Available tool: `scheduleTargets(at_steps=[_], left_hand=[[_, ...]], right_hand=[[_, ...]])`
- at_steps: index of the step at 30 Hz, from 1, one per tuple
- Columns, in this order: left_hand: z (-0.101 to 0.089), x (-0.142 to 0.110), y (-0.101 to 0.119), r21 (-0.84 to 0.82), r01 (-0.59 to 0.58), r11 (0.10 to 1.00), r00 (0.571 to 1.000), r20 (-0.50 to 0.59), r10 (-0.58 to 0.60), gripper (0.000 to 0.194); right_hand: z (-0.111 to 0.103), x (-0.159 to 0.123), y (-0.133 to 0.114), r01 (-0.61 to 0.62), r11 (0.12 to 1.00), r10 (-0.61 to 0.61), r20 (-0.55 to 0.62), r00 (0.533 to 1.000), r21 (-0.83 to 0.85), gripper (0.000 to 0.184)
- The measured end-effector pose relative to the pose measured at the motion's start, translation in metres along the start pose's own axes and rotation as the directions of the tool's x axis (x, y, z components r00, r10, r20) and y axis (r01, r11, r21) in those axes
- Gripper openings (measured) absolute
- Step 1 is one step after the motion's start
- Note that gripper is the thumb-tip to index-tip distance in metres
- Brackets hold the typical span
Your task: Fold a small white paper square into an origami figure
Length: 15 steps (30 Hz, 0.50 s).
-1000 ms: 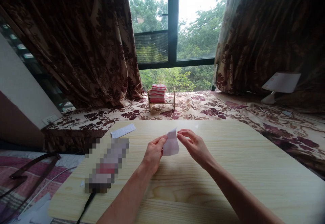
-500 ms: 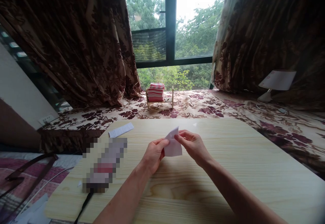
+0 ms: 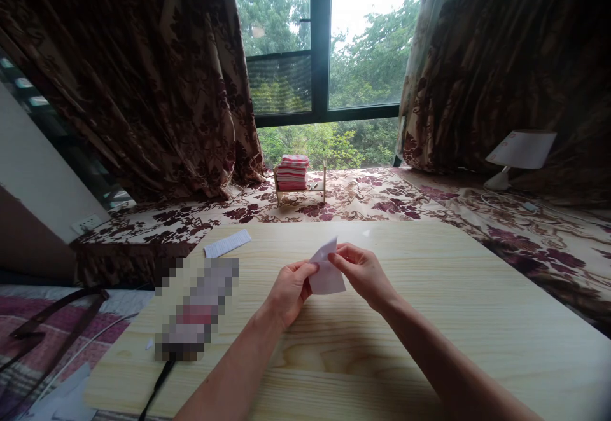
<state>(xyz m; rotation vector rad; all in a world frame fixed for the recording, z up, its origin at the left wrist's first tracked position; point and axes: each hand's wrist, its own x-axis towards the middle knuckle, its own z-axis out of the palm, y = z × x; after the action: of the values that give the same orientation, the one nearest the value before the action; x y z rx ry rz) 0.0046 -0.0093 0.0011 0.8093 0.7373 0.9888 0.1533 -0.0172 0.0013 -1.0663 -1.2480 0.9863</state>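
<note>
A small piece of white paper [image 3: 329, 276] is held up over the middle of the wooden table [image 3: 429, 281]. My left hand [image 3: 290, 287] pinches its left edge, thumb on top and the other fingers behind. At the upper right edge, my right hand [image 3: 361, 273] grips the paper between thumb and fingertips. The sheet is bent, with its top corner pointing up. Part of its back is hidden by the left fingers.
A folded printed paper [image 3: 228, 243] lies at the table's far left. Nearer stands a pixelated object [image 3: 198, 313] with a black cord. Beyond the table, a small rack holds striped cloths [image 3: 293, 173] on the sill. A lamp [image 3: 520, 151] stands right.
The lower right corner of the white paper has shifted slightly to the right. Both hands keep nearly the same place and grip.
</note>
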Motion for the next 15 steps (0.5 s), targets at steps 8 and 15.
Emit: scheduleTargets(at_steps=[8,15], left_hand=[[-0.0003,-0.001,-0.0009,-0.01,0.002,1.0,1.0,0.016,-0.002,0.021],[0.0013,-0.0016,0.003,0.003,0.015,1.0,1.0,0.021,-0.015,0.022]], right_hand=[[-0.0012,0.0005,0.0033,-0.019,1.0,0.019,0.021,1.0,0.015,0.029],[-0.0006,-0.0002,-0.0003,-0.012,1.0,0.012,0.011,1.0,0.0,0.031]])
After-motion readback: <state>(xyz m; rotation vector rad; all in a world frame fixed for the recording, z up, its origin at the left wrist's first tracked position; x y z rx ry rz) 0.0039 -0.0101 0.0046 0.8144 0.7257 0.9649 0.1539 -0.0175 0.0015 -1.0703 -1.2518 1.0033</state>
